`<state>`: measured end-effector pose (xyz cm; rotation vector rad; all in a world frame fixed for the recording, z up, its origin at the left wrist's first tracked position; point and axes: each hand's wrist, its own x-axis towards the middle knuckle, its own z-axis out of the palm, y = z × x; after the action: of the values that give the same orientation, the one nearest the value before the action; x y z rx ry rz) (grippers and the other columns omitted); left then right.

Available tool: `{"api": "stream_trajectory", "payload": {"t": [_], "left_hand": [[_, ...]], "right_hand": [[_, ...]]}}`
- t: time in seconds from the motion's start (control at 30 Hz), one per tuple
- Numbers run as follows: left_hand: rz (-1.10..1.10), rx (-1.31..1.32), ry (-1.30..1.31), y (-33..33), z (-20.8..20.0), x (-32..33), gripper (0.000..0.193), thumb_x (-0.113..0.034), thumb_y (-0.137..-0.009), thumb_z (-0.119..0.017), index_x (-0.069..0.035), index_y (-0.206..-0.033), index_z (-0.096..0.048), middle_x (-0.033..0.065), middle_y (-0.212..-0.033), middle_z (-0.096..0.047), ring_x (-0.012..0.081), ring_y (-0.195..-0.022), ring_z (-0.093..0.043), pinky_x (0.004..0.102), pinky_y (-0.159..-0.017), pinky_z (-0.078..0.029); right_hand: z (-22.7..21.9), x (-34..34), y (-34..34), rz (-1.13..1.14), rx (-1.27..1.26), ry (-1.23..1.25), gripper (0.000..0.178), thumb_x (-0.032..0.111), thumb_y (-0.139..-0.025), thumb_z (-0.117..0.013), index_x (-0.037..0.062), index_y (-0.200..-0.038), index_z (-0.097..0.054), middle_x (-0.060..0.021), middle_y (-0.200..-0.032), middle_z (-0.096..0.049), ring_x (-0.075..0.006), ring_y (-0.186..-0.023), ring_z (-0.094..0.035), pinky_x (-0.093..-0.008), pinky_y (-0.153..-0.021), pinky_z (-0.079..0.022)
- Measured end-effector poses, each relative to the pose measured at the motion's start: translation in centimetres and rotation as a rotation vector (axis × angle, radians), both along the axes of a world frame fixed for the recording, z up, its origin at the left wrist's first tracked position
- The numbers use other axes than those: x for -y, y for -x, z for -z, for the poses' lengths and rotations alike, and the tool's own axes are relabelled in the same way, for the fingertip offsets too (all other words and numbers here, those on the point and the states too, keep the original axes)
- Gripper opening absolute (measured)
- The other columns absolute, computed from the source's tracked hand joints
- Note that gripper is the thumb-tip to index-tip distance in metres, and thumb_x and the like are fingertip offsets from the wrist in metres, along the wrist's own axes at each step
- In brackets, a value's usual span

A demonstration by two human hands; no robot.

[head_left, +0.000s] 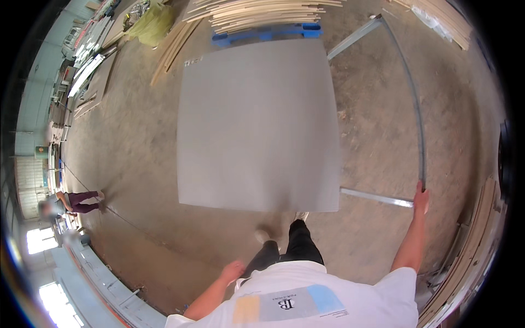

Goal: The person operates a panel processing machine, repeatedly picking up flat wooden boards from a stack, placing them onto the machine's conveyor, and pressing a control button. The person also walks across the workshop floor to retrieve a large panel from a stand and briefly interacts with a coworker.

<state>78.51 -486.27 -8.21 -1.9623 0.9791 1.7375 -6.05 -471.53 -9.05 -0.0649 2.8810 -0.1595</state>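
Observation:
My right hand (421, 200) is closed around the near right corner of a grey metal frame (418, 120), out to my right. The frame's long bar runs away from me to a far corner, and two side bars reach toward the right edge of a large flat grey sheet (257, 126). Whether the frame continues under the sheet is hidden. The sheet spreads in front of my feet. My left hand (234, 271) hangs low beside my left thigh, its fingers loosely curled, with nothing visible in it.
Beyond the sheet, wooden strips (262, 16) are stacked on a blue pallet (268, 34). More long boards (470, 262) lie along the right side. A person (71, 202) stands far left, near a dark cable (131, 223) on the floor. A yellowish bag (152, 24) sits at the far left.

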Motion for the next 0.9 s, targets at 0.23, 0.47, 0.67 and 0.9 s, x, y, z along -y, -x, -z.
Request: {"api": "stream_trajectory", "payload": {"t": [0.23,0.47,0.67,0.9], "left_hand": [[-0.125,-0.136,0.13,-1.0,-0.7,3.5,0.021,-0.018,-0.1,-0.058,-0.005,-0.113,-0.067,0.0062,-0.097,-0.073,0.0137,-0.083,-0.068,0.0295,-0.072,-0.054],[-0.15,-0.279,0.272,-1.4,-2.0,3.3,0.032,-0.025,-0.1,-0.057,-0.006,-0.122,-0.07,0.0082,-0.106,-0.075,0.0169,-0.09,-0.07,0.0327,-0.083,-0.056],[-0.492,-0.343,0.294,-9.8,-0.5,2.4,0.028,-0.024,-0.101,-0.056,-0.01,-0.121,-0.07,0.0075,-0.109,-0.075,0.0145,-0.093,-0.07,0.0297,-0.081,-0.056],[-0.778,-0.288,0.292,-27.2,7.6,1.2,0.019,-0.019,-0.098,-0.058,-0.013,-0.108,-0.072,0.0013,-0.102,-0.073,0.0133,-0.091,-0.069,0.0283,-0.075,-0.056]], "right_hand": [[-4.9,7.5,-14.9,-0.046,0.022,-0.022,0.083,0.077,-0.092,-0.046,0.0018,-0.121,-0.067,-0.0253,-0.119,-0.07,-0.0426,-0.115,-0.065,-0.0525,-0.095,-0.05],[-6.4,12.8,-27.4,-0.223,0.031,0.016,0.079,0.076,-0.09,-0.052,0.0002,-0.1,-0.074,-0.0237,-0.098,-0.074,-0.0405,-0.096,-0.072,-0.0521,-0.081,-0.054],[-9.1,20.8,-38.0,-0.404,0.175,0.059,0.081,0.075,-0.088,-0.055,-0.0033,-0.095,-0.076,-0.0258,-0.092,-0.074,-0.0427,-0.094,-0.071,-0.0522,-0.081,-0.053],[-6.2,30.6,-49.2,-0.593,0.142,0.118,0.082,0.071,-0.088,-0.058,-0.0079,-0.105,-0.073,-0.0271,-0.101,-0.073,-0.0422,-0.101,-0.07,-0.0507,-0.088,-0.053]]}}
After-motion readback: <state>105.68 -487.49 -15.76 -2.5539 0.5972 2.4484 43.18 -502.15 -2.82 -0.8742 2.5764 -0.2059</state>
